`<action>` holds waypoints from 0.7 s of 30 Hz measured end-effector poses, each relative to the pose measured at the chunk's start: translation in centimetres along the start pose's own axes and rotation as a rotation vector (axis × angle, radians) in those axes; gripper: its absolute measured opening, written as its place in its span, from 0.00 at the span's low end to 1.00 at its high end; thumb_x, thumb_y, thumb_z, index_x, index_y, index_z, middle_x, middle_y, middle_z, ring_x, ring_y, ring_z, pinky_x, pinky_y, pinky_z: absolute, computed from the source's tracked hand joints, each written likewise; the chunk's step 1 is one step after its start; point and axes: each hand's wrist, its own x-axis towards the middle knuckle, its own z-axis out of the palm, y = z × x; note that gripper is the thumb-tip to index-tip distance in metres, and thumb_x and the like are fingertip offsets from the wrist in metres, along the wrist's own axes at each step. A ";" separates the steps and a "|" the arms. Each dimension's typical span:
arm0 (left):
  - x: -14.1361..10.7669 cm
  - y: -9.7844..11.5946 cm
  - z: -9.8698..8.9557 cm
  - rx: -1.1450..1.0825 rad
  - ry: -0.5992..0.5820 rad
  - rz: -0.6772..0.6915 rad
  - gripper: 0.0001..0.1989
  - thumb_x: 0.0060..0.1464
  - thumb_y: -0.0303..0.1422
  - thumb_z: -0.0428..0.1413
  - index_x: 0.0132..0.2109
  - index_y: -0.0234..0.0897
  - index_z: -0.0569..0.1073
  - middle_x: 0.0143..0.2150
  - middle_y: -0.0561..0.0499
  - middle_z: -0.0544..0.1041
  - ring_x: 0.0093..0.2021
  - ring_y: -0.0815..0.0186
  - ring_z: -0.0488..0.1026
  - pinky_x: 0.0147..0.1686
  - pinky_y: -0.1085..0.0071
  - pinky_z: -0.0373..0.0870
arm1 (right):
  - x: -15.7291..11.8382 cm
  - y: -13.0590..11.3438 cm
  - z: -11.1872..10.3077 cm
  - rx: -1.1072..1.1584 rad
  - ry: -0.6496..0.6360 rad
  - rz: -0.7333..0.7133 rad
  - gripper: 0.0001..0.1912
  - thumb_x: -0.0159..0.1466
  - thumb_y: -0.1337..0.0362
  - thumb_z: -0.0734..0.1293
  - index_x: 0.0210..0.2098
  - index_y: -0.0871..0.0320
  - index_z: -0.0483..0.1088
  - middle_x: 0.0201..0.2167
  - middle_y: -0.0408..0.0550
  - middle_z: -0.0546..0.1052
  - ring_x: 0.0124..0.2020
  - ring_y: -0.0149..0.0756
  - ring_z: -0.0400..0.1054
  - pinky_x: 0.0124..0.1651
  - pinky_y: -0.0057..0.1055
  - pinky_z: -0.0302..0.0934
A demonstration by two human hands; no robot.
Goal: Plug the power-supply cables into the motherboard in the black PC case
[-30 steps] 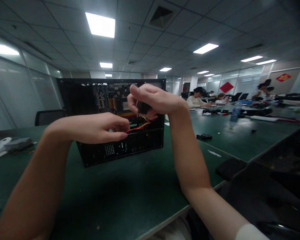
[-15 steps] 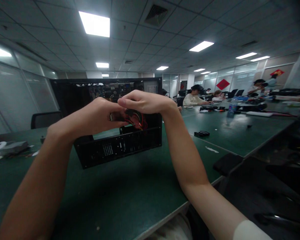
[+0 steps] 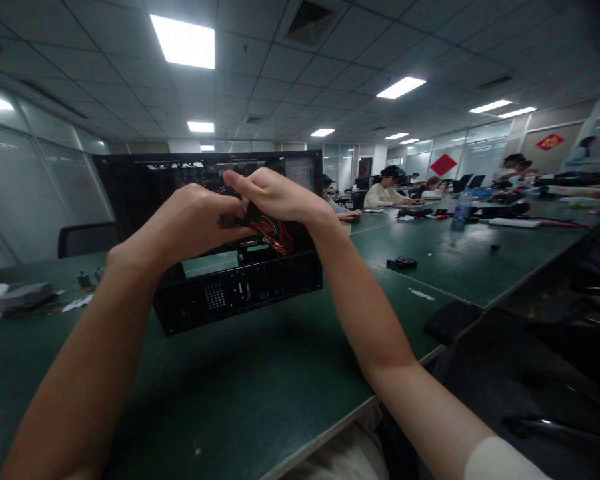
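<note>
Open computer case (image 3: 245, 288) on the counter (image 3: 220, 393). Your right hand (image 3: 275, 193) is curled round the multicoloured cable bundle (image 3: 279, 239), in front of the case's right half. Your left hand (image 3: 193, 217) meets it there, fingers bent; whether they grip, cannot tell: fingertips hidden. Boards in the case's upper part: dark, mostly covered.

cables (image 3: 281, 239) in computer case (image 3: 260, 285); chair (image 3: 87, 238) behind left; bottle (image 3: 463, 207) on table (image 3: 250, 400), right
</note>
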 end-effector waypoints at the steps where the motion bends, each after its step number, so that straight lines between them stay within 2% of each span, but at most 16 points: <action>1: 0.0 0.0 0.0 0.016 0.006 -0.002 0.20 0.59 0.51 0.55 0.37 0.39 0.79 0.34 0.51 0.80 0.47 0.58 0.78 0.49 0.67 0.69 | 0.1 0.0 0.2 0.003 0.013 0.014 0.34 0.75 0.40 0.57 0.23 0.57 0.63 0.20 0.40 0.60 0.26 0.28 0.55 0.30 0.26 0.52; 7: 0.1 0.0 0.2 0.024 0.041 -0.048 0.20 0.56 0.53 0.57 0.33 0.39 0.77 0.32 0.55 0.80 0.52 0.58 0.77 0.49 0.72 0.68 | 0.7 0.3 1.2 -0.008 0.062 0.048 0.32 0.75 0.40 0.58 0.25 0.57 0.65 0.21 0.40 0.60 0.29 0.30 0.59 0.32 0.27 0.53; 11: 0.1 0.0 0.4 -0.017 0.046 -0.058 0.19 0.56 0.51 0.57 0.31 0.39 0.76 0.35 0.54 0.82 0.56 0.57 0.76 0.50 0.72 0.68 | 1.0 0.4 1.9 -0.021 0.098 0.059 0.32 0.75 0.40 0.59 0.25 0.57 0.64 0.22 0.42 0.63 0.31 0.31 0.62 0.35 0.27 0.54; 16: 0.1 0.1 0.6 -0.018 0.088 -0.071 0.20 0.55 0.51 0.58 0.36 0.37 0.77 0.39 0.53 0.83 0.59 0.54 0.75 0.53 0.70 0.68 | 1.2 0.1 2.4 -0.045 0.168 0.056 0.31 0.76 0.40 0.56 0.26 0.56 0.64 0.24 0.43 0.66 0.34 0.33 0.64 0.38 0.27 0.55; 21: 0.4 0.2 0.9 -0.079 0.119 -0.092 0.20 0.57 0.50 0.58 0.43 0.36 0.78 0.42 0.53 0.84 0.60 0.54 0.75 0.54 0.70 0.68 | 1.4 0.0 2.1 0.035 0.204 0.052 0.29 0.75 0.39 0.57 0.28 0.54 0.61 0.28 0.43 0.67 0.36 0.34 0.64 0.39 0.27 0.57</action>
